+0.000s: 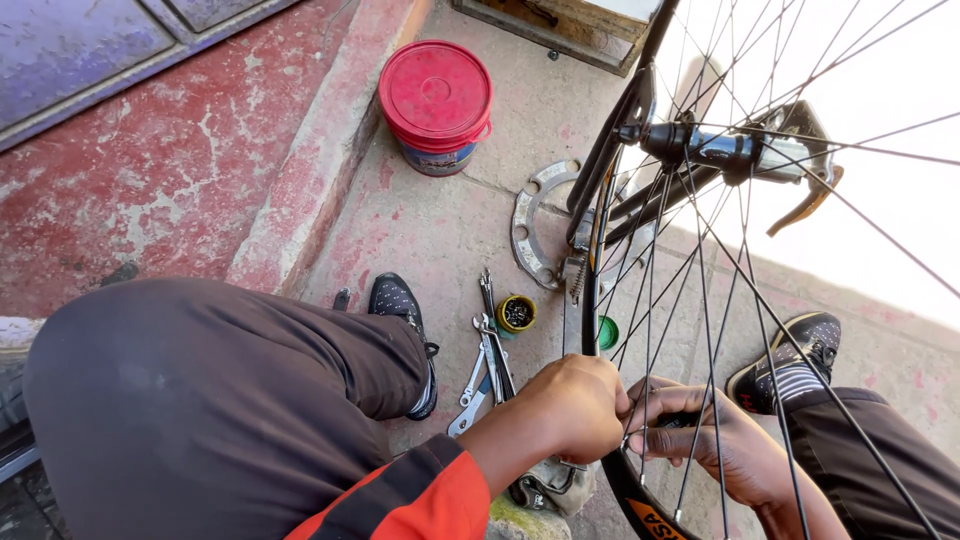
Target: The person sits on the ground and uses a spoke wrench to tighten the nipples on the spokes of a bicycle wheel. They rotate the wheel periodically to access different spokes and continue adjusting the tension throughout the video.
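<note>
Gripping the black metal bicycle wheel rim at its lower edge, the left hand is a clenched grip, the right hand wraps it among thin spokes; rigid, light, best held by the rim.

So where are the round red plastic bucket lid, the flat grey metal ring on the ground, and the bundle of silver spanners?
round red plastic bucket lid [435, 90], head view, centre of its top.
flat grey metal ring [524, 222], head view, its left band.
bundle of silver spanners [480, 375], head view, the middle of the shafts.
</note>
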